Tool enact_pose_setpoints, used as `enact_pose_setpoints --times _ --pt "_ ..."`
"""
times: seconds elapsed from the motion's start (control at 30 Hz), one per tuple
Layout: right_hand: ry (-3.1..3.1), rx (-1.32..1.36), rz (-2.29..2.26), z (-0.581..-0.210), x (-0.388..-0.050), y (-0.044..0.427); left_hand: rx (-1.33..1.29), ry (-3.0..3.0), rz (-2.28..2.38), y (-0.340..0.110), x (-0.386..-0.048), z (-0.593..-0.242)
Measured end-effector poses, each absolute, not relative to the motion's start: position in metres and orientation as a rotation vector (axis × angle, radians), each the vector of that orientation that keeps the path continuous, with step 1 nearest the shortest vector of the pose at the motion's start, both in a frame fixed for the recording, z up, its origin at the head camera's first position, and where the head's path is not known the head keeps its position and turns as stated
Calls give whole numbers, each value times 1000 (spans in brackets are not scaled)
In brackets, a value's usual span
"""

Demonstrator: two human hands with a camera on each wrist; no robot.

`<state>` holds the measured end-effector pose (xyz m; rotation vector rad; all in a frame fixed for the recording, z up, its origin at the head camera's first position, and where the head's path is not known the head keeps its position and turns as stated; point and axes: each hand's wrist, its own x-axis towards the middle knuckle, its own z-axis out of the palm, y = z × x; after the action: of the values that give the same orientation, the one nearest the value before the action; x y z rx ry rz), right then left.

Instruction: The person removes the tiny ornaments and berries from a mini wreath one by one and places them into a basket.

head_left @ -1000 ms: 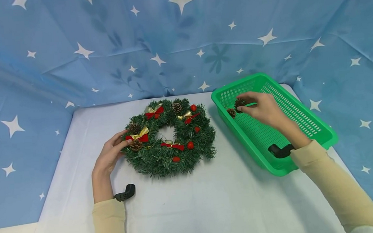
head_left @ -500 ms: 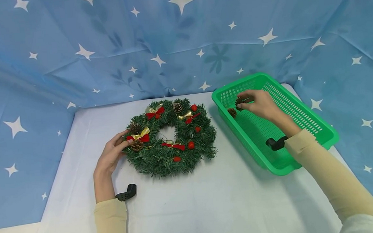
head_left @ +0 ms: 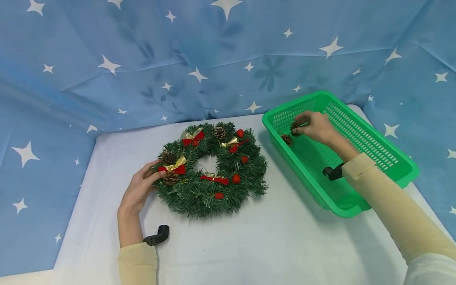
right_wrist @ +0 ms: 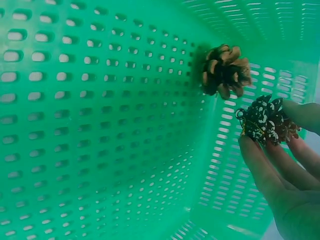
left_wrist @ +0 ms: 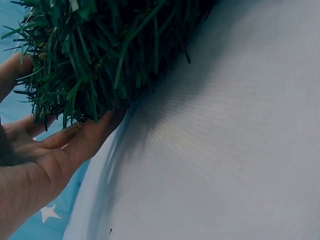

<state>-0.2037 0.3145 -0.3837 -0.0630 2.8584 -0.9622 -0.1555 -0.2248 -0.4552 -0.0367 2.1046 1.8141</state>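
"Left hand [head_left: 138,189] first: what do we have in it?"

"We're gripping the green artificial wreath [head_left: 196,203] by its left edge, fingers partly curled beneath the greenery and thumb on the upper side. It lies on our white tabletop [head_left: 228,257]."

"What do we see on it, nearest side first?"

"We see a small red ornament [head_left: 219,196], then a red-and-gold bow [head_left: 214,179] by the central hole. Just beside our thumb sits a brown cone [head_left: 171,178], and on the far side there's a pale-tipped cone [head_left: 220,133]."

"And our right hand [head_left: 317,128]?"

"We have it inside the green plastic basket [head_left: 314,160], which stands to the right of the wreath, apart from it. Thumb and fingertips are drawn together, pinching a dark pinecone [right_wrist: 264,121] flecked with white, a little metal loop at one end."

"Do we have another in there?"

"Yes, a loose pinecone [right_wrist: 226,72], close to the basket's left wall and near the one we hold."

"And behind all that?"

"We face a blue cloth [head_left: 145,42] printed with white stars, rising past the tabletop's far edge."
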Motion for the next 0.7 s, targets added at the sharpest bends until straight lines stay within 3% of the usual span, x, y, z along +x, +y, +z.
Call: enact_pose_setpoints --times 0.7 --pt "2868 -153 -896 -408 -224 321 -11 2118 1802 -226 -156 -455"
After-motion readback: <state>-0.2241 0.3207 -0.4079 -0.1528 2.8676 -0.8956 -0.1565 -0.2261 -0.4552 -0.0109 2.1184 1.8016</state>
